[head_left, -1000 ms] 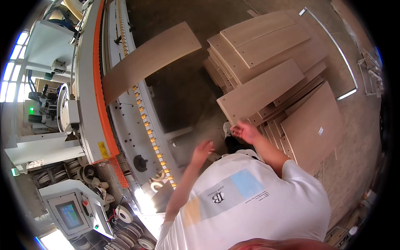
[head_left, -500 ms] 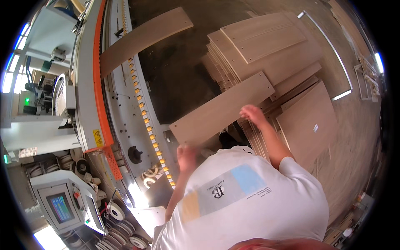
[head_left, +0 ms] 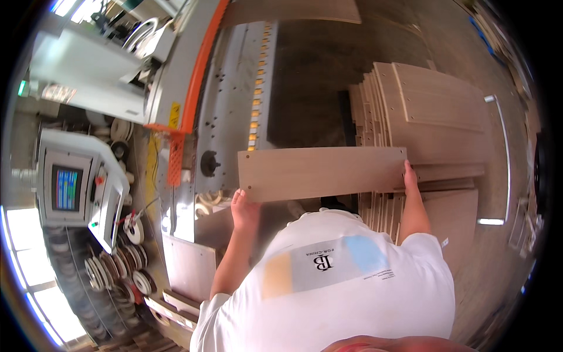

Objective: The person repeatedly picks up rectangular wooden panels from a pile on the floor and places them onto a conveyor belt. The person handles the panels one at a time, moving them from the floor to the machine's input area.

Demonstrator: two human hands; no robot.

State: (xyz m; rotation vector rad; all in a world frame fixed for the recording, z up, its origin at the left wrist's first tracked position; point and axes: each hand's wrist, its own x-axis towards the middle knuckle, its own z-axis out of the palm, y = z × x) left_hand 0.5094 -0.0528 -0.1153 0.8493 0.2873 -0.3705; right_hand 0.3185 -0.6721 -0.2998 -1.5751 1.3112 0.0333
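Note:
A long brown wood panel [head_left: 322, 173] with small holes near its corners lies crosswise in front of my body. My left hand [head_left: 244, 210] is closed on its near left corner, with the fingertips at the edge. My right hand [head_left: 410, 175] grips the right end. The panel hides part of both hands' fingers. To its right stands a stack of similar brown panels [head_left: 440, 138], close to my right hand. Another brown panel [head_left: 293, 10] rests across the machine at the far end.
On the left runs a long machine with an orange rail [head_left: 202, 70] and a row of yellow rollers [head_left: 255, 111]. A control box with a lit screen [head_left: 67, 189] stands left, above several rolls of edge tape [head_left: 120, 264]. A white-edged frame [head_left: 505, 158] is at the right.
The panel has swung from a slant to nearly level across my front. My right hand has moved onto its right end; my left hand now grips the left corner. The view has shifted.

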